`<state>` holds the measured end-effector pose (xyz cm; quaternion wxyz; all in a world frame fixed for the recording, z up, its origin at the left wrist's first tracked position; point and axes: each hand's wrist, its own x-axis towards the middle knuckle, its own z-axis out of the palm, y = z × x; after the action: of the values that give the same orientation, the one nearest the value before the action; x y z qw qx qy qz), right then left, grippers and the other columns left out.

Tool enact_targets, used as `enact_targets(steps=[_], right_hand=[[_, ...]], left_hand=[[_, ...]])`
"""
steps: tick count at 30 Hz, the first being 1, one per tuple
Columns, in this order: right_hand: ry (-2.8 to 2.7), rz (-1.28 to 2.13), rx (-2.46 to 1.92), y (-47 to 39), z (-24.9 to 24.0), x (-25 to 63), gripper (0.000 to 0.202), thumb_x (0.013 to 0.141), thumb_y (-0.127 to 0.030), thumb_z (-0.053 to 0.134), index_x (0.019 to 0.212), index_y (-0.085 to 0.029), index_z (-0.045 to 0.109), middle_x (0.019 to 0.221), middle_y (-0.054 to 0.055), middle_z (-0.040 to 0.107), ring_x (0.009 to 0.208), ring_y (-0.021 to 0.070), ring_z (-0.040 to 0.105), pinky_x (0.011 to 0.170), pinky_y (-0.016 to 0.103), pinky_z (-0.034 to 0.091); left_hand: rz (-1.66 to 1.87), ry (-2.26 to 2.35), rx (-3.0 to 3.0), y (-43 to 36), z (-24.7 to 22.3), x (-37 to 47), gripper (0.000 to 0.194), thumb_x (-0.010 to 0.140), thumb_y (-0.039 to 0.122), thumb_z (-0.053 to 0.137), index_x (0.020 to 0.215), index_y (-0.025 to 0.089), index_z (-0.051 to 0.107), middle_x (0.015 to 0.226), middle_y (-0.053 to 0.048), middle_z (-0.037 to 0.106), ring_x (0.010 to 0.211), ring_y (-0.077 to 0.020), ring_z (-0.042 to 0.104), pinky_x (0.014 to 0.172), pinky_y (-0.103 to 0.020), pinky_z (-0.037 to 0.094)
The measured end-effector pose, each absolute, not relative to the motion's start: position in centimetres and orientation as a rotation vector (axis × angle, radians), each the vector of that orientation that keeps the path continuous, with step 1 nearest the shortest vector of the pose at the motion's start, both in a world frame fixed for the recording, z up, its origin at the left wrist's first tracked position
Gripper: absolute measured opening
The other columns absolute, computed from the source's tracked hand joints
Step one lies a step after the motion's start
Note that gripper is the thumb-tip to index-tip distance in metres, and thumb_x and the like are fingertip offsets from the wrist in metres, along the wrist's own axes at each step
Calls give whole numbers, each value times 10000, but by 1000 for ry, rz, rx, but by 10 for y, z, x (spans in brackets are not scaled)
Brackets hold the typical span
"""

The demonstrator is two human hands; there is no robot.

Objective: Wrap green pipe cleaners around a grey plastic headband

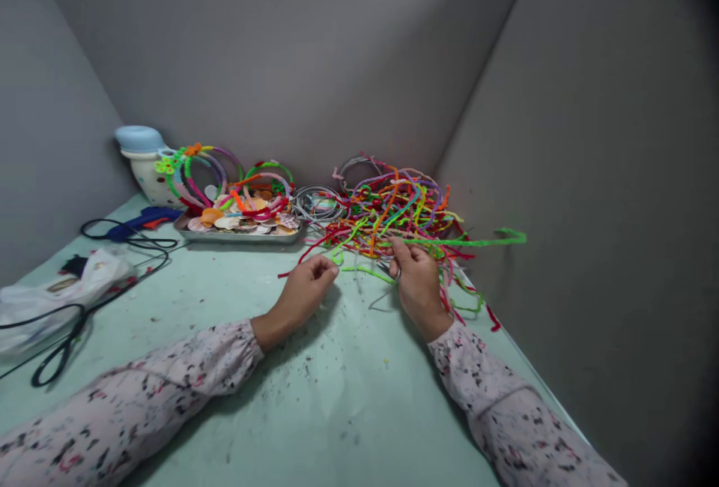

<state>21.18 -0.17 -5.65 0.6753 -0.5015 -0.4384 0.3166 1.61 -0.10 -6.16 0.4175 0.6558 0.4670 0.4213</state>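
Note:
My left hand (303,288) is closed in a pinch, and a small loop of light green pipe cleaner (338,256) rises at its fingertips. My right hand (419,281) pinches a long green pipe cleaner (477,242), whose bent end sticks out to the right. Dark metal blades, perhaps of scissors (385,268), show beside the right hand's fingers; its palm hides the rest. Between the hands a short light green piece (368,271) lies low over the table. Just behind is a tangled heap of many-coloured pipe cleaners (404,198).
A metal tray (241,241) holds round felt-like discs and wrapped headbands (205,172). Bare metal bands (317,204) lie beside it. A blue-lidded bottle (143,161), blue glue gun (149,221), black cable (84,315) and white plastic bag (84,281) are left. Grey walls enclose the pale green table (359,412).

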Motion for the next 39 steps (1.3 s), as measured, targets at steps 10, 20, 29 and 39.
enact_targets(steps=[10,20,29,39], right_hand=[[-886,846,-907,12,-24,198,366,767,-534,606,676,-184,551,492,-44,501,411,72,416,398,210,295],[-994,883,-1017,44,-24,192,344,739,-507,645,767,-165,630,601,-15,592,482,95,470,455,224,359],[-1206,635,-1065,45,-11,181,296,814,-454,584,852,-184,698,550,-27,549,495,107,481,480,233,392],[-1334,833,-1228,46,-70,160,227,815,-412,595,896,-207,652,619,12,629,523,157,580,478,264,461]], left_hand=[[597,857,1378,-9,-62,23,344,786,382,603,1006,122,651,908,-105,688,568,-99,583,476,-205,364],[937,856,1162,12,-56,11,331,793,434,624,912,128,659,790,-39,656,519,-59,527,451,-172,338],[1228,1091,1237,43,-41,4,377,782,471,606,932,132,674,763,-37,666,523,-91,514,467,-205,358],[1129,1141,1171,57,-55,5,324,755,432,654,876,139,721,702,-41,661,546,-98,520,470,-206,333]])
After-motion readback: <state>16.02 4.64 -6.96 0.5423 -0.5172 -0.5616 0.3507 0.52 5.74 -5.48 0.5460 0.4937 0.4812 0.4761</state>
